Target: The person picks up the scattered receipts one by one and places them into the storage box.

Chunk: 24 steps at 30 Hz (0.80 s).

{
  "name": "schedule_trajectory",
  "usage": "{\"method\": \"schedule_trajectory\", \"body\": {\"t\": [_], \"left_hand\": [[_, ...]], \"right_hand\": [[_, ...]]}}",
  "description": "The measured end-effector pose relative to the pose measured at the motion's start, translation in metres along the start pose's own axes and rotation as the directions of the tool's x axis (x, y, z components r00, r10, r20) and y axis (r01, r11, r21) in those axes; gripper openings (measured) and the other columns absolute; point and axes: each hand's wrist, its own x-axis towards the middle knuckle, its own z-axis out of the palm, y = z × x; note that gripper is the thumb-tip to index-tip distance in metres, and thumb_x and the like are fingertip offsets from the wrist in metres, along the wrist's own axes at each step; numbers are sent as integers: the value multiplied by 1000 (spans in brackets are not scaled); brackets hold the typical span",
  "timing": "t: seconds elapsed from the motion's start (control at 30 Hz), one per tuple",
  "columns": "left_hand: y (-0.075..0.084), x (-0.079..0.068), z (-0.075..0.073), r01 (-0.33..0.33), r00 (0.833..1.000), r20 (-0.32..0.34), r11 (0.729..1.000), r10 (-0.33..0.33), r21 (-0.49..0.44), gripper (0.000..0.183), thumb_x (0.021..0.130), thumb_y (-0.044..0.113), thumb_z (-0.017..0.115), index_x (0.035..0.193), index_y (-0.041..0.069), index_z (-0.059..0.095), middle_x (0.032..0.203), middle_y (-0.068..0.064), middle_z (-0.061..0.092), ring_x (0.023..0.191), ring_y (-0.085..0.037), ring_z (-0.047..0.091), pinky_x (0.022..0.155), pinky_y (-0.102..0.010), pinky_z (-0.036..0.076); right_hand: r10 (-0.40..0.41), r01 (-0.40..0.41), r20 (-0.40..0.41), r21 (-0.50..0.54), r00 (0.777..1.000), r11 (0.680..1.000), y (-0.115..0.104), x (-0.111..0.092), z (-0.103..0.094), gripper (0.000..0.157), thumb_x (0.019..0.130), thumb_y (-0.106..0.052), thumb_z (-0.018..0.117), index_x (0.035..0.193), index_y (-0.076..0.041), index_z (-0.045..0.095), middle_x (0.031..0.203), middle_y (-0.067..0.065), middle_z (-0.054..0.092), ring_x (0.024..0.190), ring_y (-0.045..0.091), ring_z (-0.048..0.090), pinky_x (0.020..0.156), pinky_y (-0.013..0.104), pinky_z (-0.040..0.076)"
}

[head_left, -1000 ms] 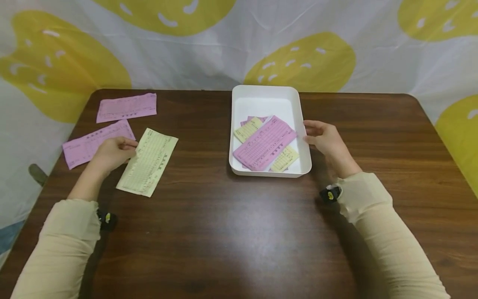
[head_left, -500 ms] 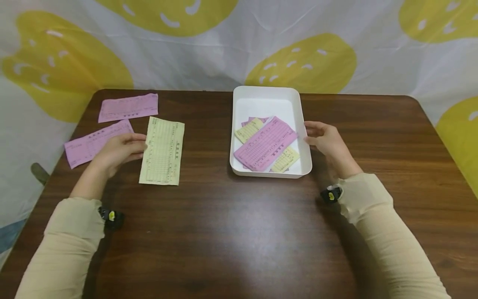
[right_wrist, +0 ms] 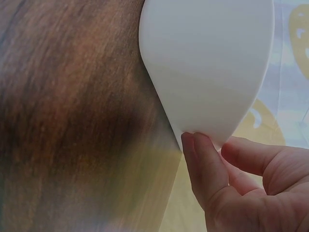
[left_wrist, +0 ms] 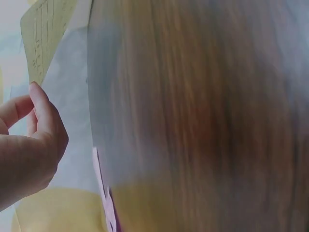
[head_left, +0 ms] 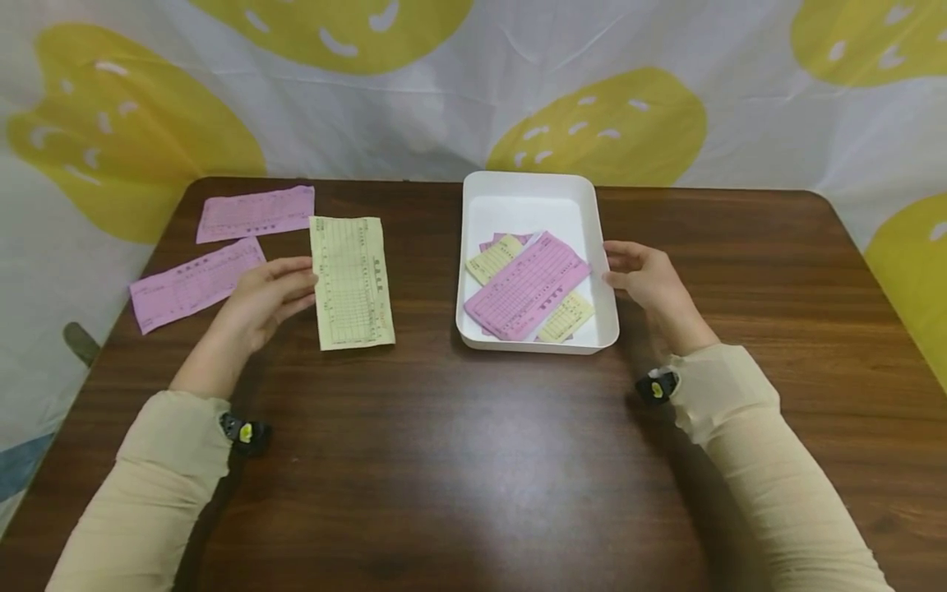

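Though thin, nearly flat yellow paper (head_left: 352, 284) near a round-cornered tray (head_left: 528, 212).

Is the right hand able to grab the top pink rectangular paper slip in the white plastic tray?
Probably yes: the right hand touches the side of the white plastic tray, the pink rectangular paper slip lies uncovered on top, and only the rim stands between.

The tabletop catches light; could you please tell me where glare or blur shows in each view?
Head: glare on the tabletop, in front of the white tray; left wrist: tabletop streaky and blurred; right wrist: tabletop soft, tray's edge crisper.
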Motion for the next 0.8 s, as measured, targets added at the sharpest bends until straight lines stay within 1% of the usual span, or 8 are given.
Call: {"method": "schedule_trajectory", "body": {"t": [0.07,0.17,0.3,0.43,0.63,0.7,0.8], "left_hand": [[1,0,5,-4,1000,8,999,5,-44,17,93,5,57,107,12,50,88,11,64,80,-1,63,76,-12,55],[3,-1,13,-4,1000,17,998,5,-70,17,93,5,57,107,12,49,89,10,63,81,-1,63,76,-12,54],[4,-1,23,6,1000,18,998,-5,-58,17,94,7,56,108,14,49,98,8,58,84,0,61,79,-12,53],[5,2,31,16,1000,16,999,-16,-46,16,95,8,55,108,15,49,103,6,53,86,0,59,80,-11,52],[2,6,43,16,1000,5,996,-16,-93,15,95,4,53,106,13,50,97,7,57,82,-1,60,78,-12,53],[1,7,47,12,1000,0,994,-12,-112,15,95,3,53,106,12,50,96,6,57,82,-1,60,78,-12,53],[2,8,53,13,1000,-9,993,-14,-118,15,95,3,53,106,12,50,98,5,56,82,-1,60,78,-12,53]], "right_hand": [[-3,3,-2,-1,1000,1000,0,0,0,55,94,0,52,146,-2,35,137,25,47,80,-7,52,71,8,48],[-3,3,0,-15,1000,1000,0,0,0,55,94,0,51,146,-3,34,138,24,47,85,-4,52,74,9,48],[5,-5,4,-21,1000,1000,0,-1,0,55,95,0,50,147,-4,33,140,22,46,95,2,52,82,13,48],[6,-6,2,-21,1000,1000,0,0,1,56,95,-1,50,148,-5,33,140,21,45,97,5,51,87,18,47],[-10,10,-14,-37,1000,999,-1,0,2,55,94,0,50,147,-4,34,142,22,45,111,16,51,81,14,44],[-19,18,-20,-51,1000,999,-1,0,2,54,94,1,49,146,-3,35,143,22,46,112,17,50,79,13,43],[-29,28,-23,-63,999,998,0,-1,2,53,94,1,49,145,-1,36,142,23,46,106,14,49,79,13,42]]}}
